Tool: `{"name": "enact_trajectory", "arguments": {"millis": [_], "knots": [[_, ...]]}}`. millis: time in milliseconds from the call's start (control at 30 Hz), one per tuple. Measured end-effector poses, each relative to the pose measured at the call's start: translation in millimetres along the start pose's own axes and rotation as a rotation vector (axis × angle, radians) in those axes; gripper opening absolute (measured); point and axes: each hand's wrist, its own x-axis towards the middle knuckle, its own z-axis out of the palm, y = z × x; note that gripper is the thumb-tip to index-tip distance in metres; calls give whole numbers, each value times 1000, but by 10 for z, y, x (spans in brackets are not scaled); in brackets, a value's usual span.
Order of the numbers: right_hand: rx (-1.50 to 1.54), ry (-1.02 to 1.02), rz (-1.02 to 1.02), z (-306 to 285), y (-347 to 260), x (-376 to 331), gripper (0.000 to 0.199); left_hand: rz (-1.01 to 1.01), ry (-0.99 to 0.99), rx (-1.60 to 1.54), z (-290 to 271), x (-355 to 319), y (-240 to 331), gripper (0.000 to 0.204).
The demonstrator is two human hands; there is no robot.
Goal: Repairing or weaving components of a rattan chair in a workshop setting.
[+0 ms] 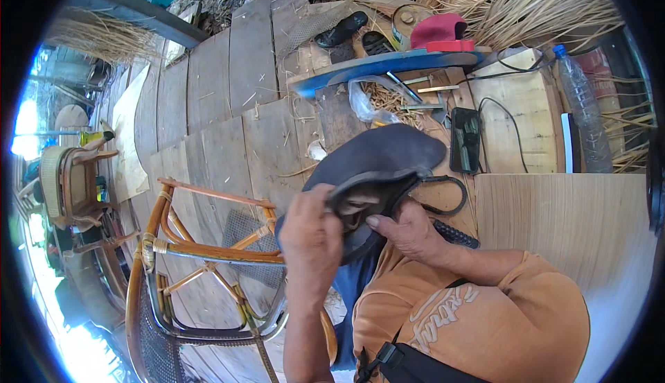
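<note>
A dark cloth cap is held in front of my body, its opening turned toward me and a pale patch showing inside. My left hand, slightly blurred, is closed round the cap's left edge. On the right side, my right hand pinches the rim, thumb on the inner edge and other fingers mostly hidden behind. A dark strap loop sticks out beside my right hand.
A rattan chair frame stands close at left on wooden planks. Ahead lie a blue board, a plastic bag of short sticks and a phone. A plastic bottle and a wood-grain panel are at right.
</note>
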Motion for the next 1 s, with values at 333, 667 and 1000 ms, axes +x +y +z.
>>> {"name": "enact_trajectory", "arguments": {"millis": [333,667,1000], "knots": [[561,371,211,-368,306,-67,19,307,-174,258,725,74,20,28],[70,175,468,-789,298,33,28,-135,58,-133,963,-362,-367,26],[-1601,340,-113,-2397,510,1105,18,-317,210,-222,940,-448,-435,22]]}}
